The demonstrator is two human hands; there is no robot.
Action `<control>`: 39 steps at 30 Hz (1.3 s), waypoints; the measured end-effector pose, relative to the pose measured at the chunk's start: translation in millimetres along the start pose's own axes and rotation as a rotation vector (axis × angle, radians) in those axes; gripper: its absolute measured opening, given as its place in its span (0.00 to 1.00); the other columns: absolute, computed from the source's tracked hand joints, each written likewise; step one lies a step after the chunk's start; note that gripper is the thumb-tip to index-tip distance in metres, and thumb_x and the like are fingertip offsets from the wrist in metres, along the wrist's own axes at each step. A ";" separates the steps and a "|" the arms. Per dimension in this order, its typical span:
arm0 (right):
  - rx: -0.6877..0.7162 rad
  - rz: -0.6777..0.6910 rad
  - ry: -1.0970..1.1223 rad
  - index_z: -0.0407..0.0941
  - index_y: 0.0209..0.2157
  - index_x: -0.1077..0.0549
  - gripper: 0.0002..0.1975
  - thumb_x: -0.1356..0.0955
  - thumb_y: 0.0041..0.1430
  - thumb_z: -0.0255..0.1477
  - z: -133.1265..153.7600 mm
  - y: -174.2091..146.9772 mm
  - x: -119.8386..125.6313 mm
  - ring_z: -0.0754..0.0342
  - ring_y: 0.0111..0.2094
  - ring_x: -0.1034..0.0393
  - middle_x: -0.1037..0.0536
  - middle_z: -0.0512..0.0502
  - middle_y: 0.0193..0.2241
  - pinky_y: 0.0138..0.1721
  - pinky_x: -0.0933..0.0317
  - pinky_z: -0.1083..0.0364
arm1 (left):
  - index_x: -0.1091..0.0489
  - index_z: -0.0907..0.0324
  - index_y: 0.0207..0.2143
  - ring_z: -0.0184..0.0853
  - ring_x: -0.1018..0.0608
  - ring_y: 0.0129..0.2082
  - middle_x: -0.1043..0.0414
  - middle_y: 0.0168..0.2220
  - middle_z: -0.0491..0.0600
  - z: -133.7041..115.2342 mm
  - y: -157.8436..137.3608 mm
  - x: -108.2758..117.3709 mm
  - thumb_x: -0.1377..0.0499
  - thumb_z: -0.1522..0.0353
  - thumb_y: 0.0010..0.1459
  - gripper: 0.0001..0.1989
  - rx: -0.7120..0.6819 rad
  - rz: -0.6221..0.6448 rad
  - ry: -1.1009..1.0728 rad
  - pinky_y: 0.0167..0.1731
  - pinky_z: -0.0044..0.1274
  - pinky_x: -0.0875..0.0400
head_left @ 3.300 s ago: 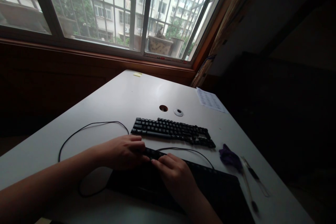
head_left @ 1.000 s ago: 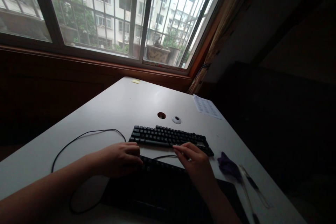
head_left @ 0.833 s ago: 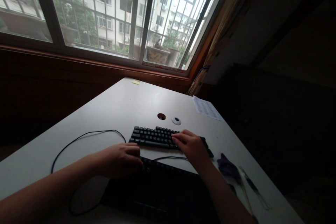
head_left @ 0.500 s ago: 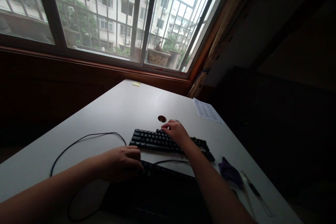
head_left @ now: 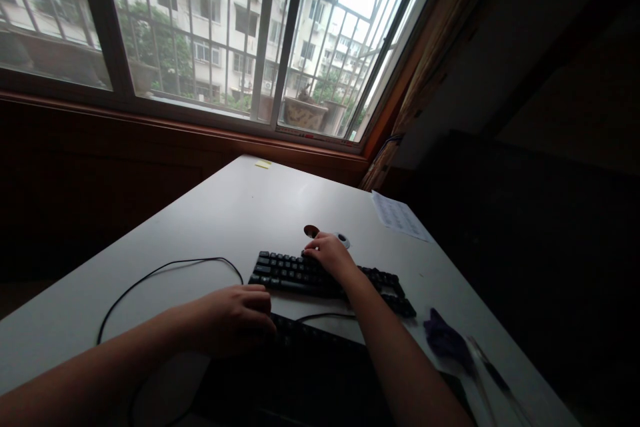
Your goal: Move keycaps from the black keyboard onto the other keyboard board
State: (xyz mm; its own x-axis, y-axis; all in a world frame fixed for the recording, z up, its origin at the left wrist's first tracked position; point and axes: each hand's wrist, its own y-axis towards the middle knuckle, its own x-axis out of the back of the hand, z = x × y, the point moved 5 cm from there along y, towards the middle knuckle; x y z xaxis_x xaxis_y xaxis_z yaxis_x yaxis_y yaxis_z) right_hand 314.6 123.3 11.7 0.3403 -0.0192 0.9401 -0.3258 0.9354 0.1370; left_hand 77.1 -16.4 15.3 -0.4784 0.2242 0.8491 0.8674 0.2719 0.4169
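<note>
A black keyboard (head_left: 285, 269) lies across the desk. My right hand (head_left: 331, 255) is over its upper middle, thumb and fingertips pinched together at the back row of keys. What they pinch, if anything, is too small to make out. Closer to me is a second dark, flat keyboard-like thing (head_left: 325, 339) with keys along its far edge; most of it is in deep shadow. My left hand (head_left: 243, 317) rests at its upper left corner with curled fingers, and what is inside them is hidden. A black cable (head_left: 327, 315) runs between the two.
The white desk (head_left: 200, 227) has a round hole (head_left: 311, 231) beside a small white ring-like piece (head_left: 343, 240). Printed paper (head_left: 400, 215) and yellow notes (head_left: 263, 164) lie farther back. To the right are a purple item (head_left: 447, 340) and thin tools (head_left: 493, 368). Another cable (head_left: 165, 265) loops left.
My right hand has shifted slightly left and toward me along the back key row, uncovering the white ring-like piece. My left hand stays at the same corner. The view has tipped slightly.
</note>
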 end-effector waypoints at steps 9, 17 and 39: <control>0.002 -0.012 -0.015 0.49 0.41 0.13 0.06 0.26 0.64 0.29 -1.6 1.0 -5.0 0.50 0.43 0.24 0.17 0.44 0.42 0.49 0.35 0.52 | 0.24 0.55 0.48 0.36 0.24 0.35 0.27 0.38 0.51 0.3 0.5 -0.4 0.35 0.74 0.61 0.13 0.000 -0.004 -0.013 0.37 0.26 0.27; 0.005 0.001 -0.029 0.48 0.40 0.13 0.07 0.27 0.64 0.29 3.3 5.1 -5.1 0.49 0.45 0.25 0.18 0.43 0.42 0.50 0.35 0.53 | 0.24 0.56 0.49 0.36 0.25 0.35 0.27 0.39 0.51 -0.4 0.6 1.3 0.35 0.73 0.62 0.13 -0.015 -0.010 -0.014 0.37 0.26 0.26; -0.007 -0.072 -0.004 0.46 0.36 0.14 0.03 0.24 0.61 0.28 13.1 8.3 -1.5 0.48 0.45 0.25 0.20 0.43 0.40 0.50 0.34 0.53 | 0.24 0.56 0.50 0.37 0.25 0.36 0.27 0.39 0.52 2.9 -1.1 -2.2 0.38 0.71 0.66 0.11 -0.007 0.003 -0.011 0.39 0.28 0.27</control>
State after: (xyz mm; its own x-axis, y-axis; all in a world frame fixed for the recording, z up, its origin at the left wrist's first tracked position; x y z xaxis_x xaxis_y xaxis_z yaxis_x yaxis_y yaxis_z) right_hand 299.8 126.5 15.5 0.3588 -0.0879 0.9293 -0.2949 0.9339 0.2022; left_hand 76.8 -14.5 12.0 -0.4776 0.2355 0.8464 0.8695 0.2645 0.4171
